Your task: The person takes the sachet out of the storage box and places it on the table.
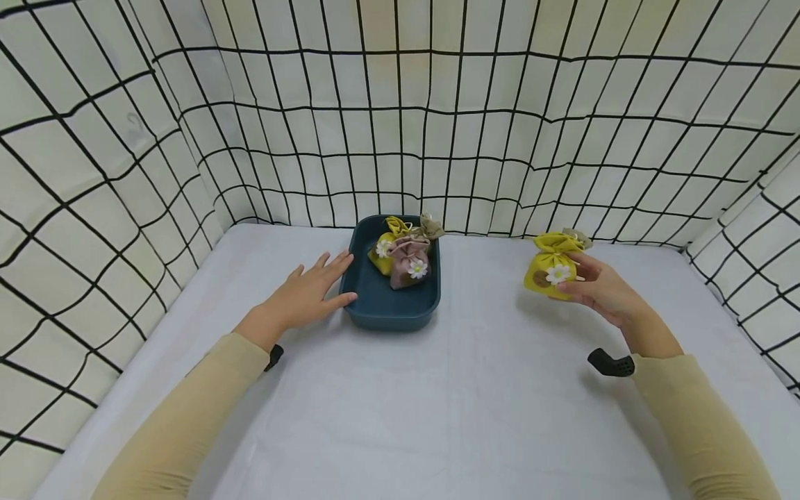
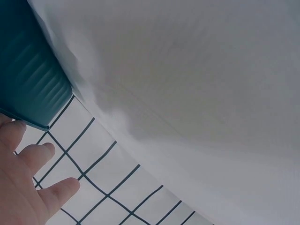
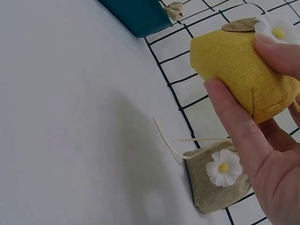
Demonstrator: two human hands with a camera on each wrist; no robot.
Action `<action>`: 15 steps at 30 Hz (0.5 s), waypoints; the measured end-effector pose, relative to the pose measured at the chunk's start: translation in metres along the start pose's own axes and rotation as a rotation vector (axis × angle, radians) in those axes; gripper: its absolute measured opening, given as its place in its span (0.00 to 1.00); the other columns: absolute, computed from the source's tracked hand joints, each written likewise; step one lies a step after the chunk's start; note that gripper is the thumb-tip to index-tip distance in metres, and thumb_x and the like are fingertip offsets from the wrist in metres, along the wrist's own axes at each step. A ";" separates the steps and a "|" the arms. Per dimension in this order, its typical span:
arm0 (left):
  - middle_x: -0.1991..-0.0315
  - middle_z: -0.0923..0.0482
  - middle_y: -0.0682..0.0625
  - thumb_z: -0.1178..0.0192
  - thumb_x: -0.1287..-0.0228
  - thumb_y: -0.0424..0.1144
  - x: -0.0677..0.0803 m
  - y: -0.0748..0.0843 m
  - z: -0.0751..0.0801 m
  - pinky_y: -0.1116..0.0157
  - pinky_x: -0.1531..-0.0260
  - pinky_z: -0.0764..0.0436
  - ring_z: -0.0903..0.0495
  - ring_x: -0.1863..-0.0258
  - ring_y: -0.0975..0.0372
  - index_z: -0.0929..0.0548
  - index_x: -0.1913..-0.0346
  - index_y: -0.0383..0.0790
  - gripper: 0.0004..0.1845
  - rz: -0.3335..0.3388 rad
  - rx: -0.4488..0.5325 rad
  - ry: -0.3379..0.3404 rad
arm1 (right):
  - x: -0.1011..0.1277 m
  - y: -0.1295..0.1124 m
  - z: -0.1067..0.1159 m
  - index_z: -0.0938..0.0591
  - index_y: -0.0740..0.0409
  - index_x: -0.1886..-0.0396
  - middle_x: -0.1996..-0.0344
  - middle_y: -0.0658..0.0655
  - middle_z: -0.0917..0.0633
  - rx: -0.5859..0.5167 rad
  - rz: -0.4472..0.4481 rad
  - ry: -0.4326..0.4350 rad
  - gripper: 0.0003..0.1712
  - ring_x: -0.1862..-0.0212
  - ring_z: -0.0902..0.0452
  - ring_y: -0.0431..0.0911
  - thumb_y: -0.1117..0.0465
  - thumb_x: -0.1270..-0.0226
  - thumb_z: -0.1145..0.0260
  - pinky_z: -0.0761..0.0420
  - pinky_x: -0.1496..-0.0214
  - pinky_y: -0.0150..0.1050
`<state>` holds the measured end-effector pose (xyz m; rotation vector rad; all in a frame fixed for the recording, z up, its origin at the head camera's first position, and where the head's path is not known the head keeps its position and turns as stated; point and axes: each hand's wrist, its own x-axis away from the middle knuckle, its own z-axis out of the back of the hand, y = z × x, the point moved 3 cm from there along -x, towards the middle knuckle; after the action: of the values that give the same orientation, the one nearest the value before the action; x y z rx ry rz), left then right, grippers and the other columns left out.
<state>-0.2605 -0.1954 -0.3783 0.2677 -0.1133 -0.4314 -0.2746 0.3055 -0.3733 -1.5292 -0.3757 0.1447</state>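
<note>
My right hand (image 1: 603,288) pinches a yellow drawstring pouch (image 1: 542,267) with a white daisy and a brown tag, held just above the table. Behind it, mostly hidden in the head view, a beige linen pouch (image 3: 220,173) with its own daisy and pale cords sits on the table. My left hand (image 1: 306,292) reaches with spread, straight fingers to the left rim of a dark teal bin (image 1: 394,309). Inside the bin are a yellow pouch (image 1: 378,262), a dusty pink pouch (image 1: 405,267) with a daisy, and a beige pouch (image 1: 431,226) partly hidden behind them.
White cloth covers the table (image 1: 400,410). Black grid netting (image 1: 400,132) over pale walls rises along the back and both sides. Small black devices are on the wrists, such as the right wrist camera mount (image 1: 611,363).
</note>
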 end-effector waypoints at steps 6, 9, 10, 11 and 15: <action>0.17 0.57 0.45 0.49 0.23 0.62 0.000 -0.001 -0.001 0.30 0.29 0.56 0.58 0.20 0.41 0.53 0.16 0.43 0.45 -0.006 0.002 0.005 | 0.006 0.003 0.016 0.60 0.61 0.16 0.38 0.57 0.36 -0.048 0.027 0.009 0.53 0.48 0.19 0.39 0.78 0.29 0.38 0.15 0.48 0.37; 0.17 0.57 0.46 0.49 0.23 0.62 0.001 -0.001 -0.001 0.30 0.29 0.57 0.58 0.20 0.41 0.53 0.16 0.43 0.45 -0.003 0.007 0.003 | 0.009 0.004 0.022 0.60 0.59 0.15 0.38 0.55 0.37 -0.061 0.025 0.022 0.53 0.48 0.20 0.38 0.78 0.28 0.39 0.15 0.48 0.37; 0.17 0.57 0.46 0.49 0.23 0.62 0.001 -0.001 -0.001 0.31 0.29 0.57 0.58 0.20 0.41 0.53 0.16 0.43 0.45 -0.002 0.009 0.003 | 0.010 0.005 0.024 0.60 0.58 0.15 0.38 0.55 0.37 -0.067 0.024 0.028 0.53 0.47 0.20 0.38 0.78 0.28 0.39 0.15 0.48 0.37; 0.17 0.57 0.46 0.49 0.23 0.62 0.001 -0.001 -0.001 0.31 0.29 0.57 0.58 0.20 0.41 0.53 0.16 0.43 0.45 -0.003 0.010 0.004 | 0.011 0.006 0.026 0.60 0.57 0.15 0.38 0.54 0.37 -0.072 0.024 0.031 0.53 0.47 0.20 0.38 0.77 0.28 0.39 0.15 0.48 0.37; 0.17 0.57 0.46 0.49 0.23 0.63 0.001 -0.002 -0.001 0.31 0.29 0.57 0.59 0.19 0.42 0.52 0.16 0.44 0.45 -0.004 0.011 0.006 | 0.015 0.008 0.032 0.61 0.55 0.15 0.38 0.52 0.37 -0.103 0.013 0.053 0.54 0.48 0.20 0.37 0.77 0.27 0.39 0.15 0.48 0.36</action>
<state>-0.2602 -0.1970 -0.3797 0.2805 -0.1092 -0.4341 -0.2695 0.3406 -0.3789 -1.6336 -0.3356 0.0959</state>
